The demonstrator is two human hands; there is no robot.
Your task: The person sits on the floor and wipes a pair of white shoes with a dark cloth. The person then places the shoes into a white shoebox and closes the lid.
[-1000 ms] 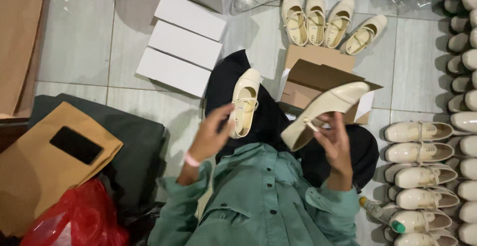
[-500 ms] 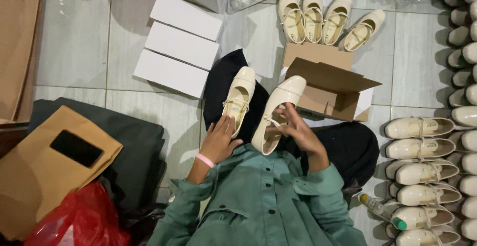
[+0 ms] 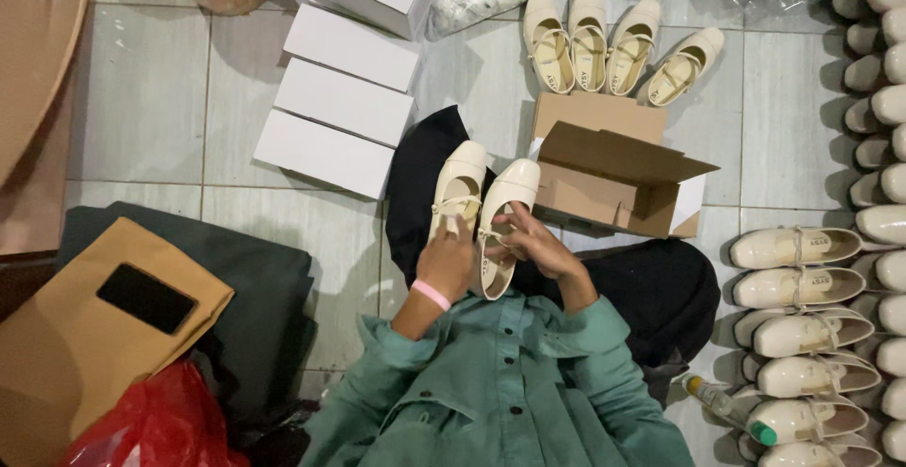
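Two cream strapped shoes sit side by side over her lap. The left hand (image 3: pixel 446 261) grips the left shoe (image 3: pixel 459 187) from beneath; the right hand (image 3: pixel 530 243) curls around the right shoe (image 3: pixel 500 222), fingers on its strap.

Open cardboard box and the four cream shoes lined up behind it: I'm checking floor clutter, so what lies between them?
Nothing: in the head view the open cardboard box has its back edge almost against the four cream shoes.
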